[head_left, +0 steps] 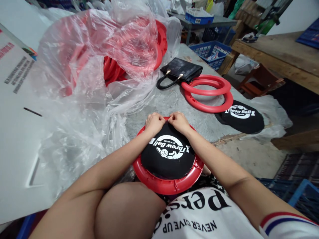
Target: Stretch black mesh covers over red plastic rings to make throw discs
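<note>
A red plastic ring [159,184] rests against my lap and the table edge. Inside it lies a round black fabric disc [152,162] printed "Throw Ball" in white. My left hand [155,123] and my right hand [178,122] meet at the far side of the ring, fingers pinched at the disc's edge. Both hands are closed there, side by side, with the fabric rim between the fingertips and the ring. The fingertips partly hide the far edge. Two more red rings [211,109] lie overlapping beyond my right hand, near another black printed disc [249,123].
A large clear plastic bag [82,30] of red rings fills the back left of the table [164,99]. A black handbag [183,69] touches the loose rings. A white carton [17,132] stands at left; a blue crate [211,49] sits beyond the table.
</note>
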The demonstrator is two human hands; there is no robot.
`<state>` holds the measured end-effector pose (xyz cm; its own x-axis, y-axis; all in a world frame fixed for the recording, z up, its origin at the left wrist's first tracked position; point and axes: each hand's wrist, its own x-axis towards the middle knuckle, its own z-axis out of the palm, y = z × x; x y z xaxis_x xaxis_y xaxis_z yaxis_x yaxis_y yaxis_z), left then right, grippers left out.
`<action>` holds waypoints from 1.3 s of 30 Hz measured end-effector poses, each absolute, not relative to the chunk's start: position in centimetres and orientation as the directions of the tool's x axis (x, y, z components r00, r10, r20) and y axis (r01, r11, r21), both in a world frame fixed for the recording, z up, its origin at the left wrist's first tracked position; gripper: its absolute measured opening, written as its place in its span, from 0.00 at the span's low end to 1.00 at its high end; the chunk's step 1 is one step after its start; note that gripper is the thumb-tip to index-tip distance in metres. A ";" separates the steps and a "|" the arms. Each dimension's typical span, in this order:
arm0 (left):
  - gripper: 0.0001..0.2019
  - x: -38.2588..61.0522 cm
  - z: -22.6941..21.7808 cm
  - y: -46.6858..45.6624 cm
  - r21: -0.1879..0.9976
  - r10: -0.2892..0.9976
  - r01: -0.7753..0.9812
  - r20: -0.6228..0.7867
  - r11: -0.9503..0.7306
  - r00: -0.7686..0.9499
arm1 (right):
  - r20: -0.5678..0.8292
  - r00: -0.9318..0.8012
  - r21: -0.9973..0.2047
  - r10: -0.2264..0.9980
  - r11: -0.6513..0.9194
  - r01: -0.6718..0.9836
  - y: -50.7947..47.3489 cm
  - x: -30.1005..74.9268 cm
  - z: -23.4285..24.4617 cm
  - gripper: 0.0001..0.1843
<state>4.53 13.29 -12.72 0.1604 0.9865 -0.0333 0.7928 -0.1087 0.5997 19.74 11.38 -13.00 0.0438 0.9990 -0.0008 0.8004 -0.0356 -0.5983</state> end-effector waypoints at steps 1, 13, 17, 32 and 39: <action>0.08 4.5 -12.8 13.3 0.600 0.987 0.792 -0.028 -0.110 0.159 | -0.006 0.039 -0.590 0.999 -0.035 0.807 11.4 19.7 -13.0 0.09; 0.18 2.8 -13.4 14.1 0.893 0.990 0.437 0.060 -0.111 0.129 | -0.168 -0.112 -0.450 0.979 0.025 0.893 10.5 21.5 -11.7 0.15; 0.17 2.4 -12.2 13.4 0.758 0.958 0.595 0.146 -0.268 0.246 | -0.201 -0.030 -0.370 0.979 -0.048 0.928 8.5 22.0 -11.0 0.18; 0.08 5.2 -11.9 12.0 0.542 0.915 0.770 -0.005 -0.335 0.402 | -0.143 -0.083 -0.410 0.986 0.018 0.912 9.8 22.9 -10.7 0.07; 0.08 5.5 -12.2 12.1 0.604 0.941 0.759 -0.044 -0.243 0.337 | -0.068 -0.034 -0.617 0.997 -0.015 0.787 9.8 23.0 -12.3 0.06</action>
<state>5.50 12.07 -12.23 0.3365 0.9406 -0.0444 0.7589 -0.2430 0.6042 23.01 9.84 -12.28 -0.0345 0.9971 -0.0679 0.7868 -0.0148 -0.6170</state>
